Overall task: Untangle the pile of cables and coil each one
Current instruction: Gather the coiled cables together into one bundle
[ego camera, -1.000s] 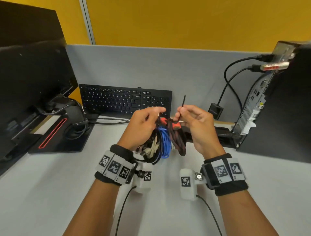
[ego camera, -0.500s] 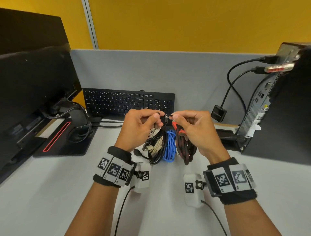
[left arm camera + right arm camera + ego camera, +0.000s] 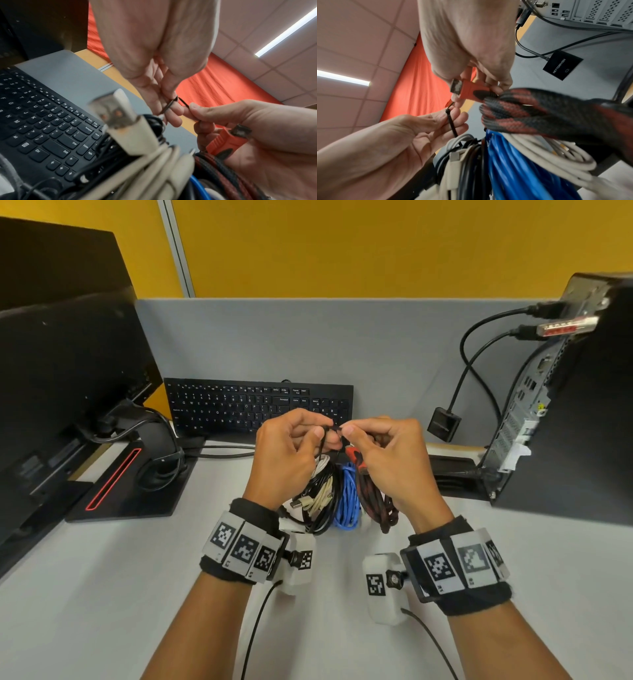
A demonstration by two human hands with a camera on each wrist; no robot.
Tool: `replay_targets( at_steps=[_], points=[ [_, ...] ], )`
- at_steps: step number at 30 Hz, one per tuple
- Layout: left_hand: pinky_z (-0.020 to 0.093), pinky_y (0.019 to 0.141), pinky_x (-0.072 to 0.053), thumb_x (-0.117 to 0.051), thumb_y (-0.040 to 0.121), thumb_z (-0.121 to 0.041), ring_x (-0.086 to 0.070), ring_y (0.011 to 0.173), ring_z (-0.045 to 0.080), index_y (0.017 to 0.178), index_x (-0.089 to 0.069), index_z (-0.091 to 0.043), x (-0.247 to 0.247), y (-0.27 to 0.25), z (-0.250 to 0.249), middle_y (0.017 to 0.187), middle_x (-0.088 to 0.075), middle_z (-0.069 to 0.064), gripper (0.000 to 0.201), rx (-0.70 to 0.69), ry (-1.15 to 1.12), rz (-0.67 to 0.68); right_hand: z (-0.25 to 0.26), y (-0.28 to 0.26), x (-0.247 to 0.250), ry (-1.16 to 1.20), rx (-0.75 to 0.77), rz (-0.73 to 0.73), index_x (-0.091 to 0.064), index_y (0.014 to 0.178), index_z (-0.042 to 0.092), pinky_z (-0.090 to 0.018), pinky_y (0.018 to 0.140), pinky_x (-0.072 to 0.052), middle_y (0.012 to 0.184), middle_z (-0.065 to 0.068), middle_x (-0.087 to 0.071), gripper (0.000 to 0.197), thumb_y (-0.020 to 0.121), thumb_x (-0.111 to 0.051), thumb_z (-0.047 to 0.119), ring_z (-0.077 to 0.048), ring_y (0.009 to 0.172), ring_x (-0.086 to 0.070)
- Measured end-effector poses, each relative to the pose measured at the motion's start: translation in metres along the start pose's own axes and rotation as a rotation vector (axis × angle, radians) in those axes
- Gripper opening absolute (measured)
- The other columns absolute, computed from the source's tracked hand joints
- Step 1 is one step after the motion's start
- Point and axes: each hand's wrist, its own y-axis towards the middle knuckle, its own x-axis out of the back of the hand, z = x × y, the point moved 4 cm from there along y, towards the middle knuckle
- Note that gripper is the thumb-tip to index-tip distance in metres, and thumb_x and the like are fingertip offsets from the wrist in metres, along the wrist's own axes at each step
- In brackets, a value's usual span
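Observation:
A bundle of coiled cables hangs between my hands above the desk: black cable (image 3: pixel 318 520), beige cable (image 3: pixel 320 494), blue cable (image 3: pixel 347 498) and a red-and-black braided cable (image 3: pixel 375 501). My left hand (image 3: pixel 313 431) and right hand (image 3: pixel 352 430) meet fingertip to fingertip, both pinching a thin black tie (image 3: pixel 334 429). The tie (image 3: pixel 451 121) runs from the left fingers down into the bundle. The braided cable's orange connector (image 3: pixel 224 142) lies inside my right hand's curled fingers. A beige USB plug (image 3: pixel 116 112) sticks out of the bundle.
A black keyboard (image 3: pixel 239 405) leans against the grey partition just behind my hands. A monitor and its stand (image 3: pixel 130 484) fill the left. A desktop tower (image 3: pixel 565 405) with plugged-in cables and a small black adapter (image 3: pixel 443 424) stands at the right.
Both hands have dropped slightly and closed together. The tie end that stood up from my right fingers a second ago is now pinched between both hands.

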Motion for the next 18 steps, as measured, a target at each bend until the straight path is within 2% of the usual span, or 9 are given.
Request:
replay_targets(
  at_steps=[3,8,13,18],
  points=[
    [0.041,0.082,-0.062,-0.054,0.099,0.002,-0.076,0.086,0.024,0.104,-0.068,-0.007,-0.0002,-0.001,-0.0002,0.09,-0.076,0.013,0.018,0.013,-0.034,0.005,-0.0006,0.0008,0.0003,-0.033,0.005,-0.005,-0.081,0.1,0.017,-0.045,0.081,-0.059,0.094,-0.009,-0.073,0.011,0.092,-0.073,0.019,-0.027,0.088,-0.069],
    [0.039,0.081,-0.062,-0.055,0.099,0.002,-0.076,0.087,0.023,0.103,-0.068,-0.009,-0.0011,-0.001,-0.0006,0.089,-0.076,0.012,0.018,0.009,-0.026,0.007,-0.0018,0.0015,0.0019,-0.072,0.016,-0.007,-0.081,0.102,0.017,-0.036,0.08,-0.06,0.09,-0.002,-0.073,0.012,0.093,-0.073,0.02,-0.018,0.085,-0.069],
    [0.04,0.081,-0.062,-0.055,0.098,0.002,-0.076,0.087,0.02,0.103,-0.067,-0.01,-0.0022,-0.0008,-0.0014,0.09,-0.076,0.011,0.018,-0.021,0.02,0.003,-0.0021,0.0021,0.0024,-0.09,0.019,-0.007,-0.081,0.099,0.018,-0.028,0.076,-0.059,0.088,0.0,-0.073,0.011,0.093,-0.073,0.021,-0.017,0.082,-0.069],
    [0.042,0.081,-0.062,-0.055,0.099,0.002,-0.076,0.086,0.02,0.104,-0.067,-0.008,-0.0033,-0.0013,-0.0009,0.091,-0.075,0.012,0.017,-0.027,0.034,-0.01,-0.0006,0.0023,0.0036,-0.113,0.019,-0.003,-0.081,0.098,0.019,-0.033,0.077,-0.059,0.087,-0.002,-0.073,0.01,0.092,-0.073,0.022,-0.02,0.081,-0.067]
  ],
)
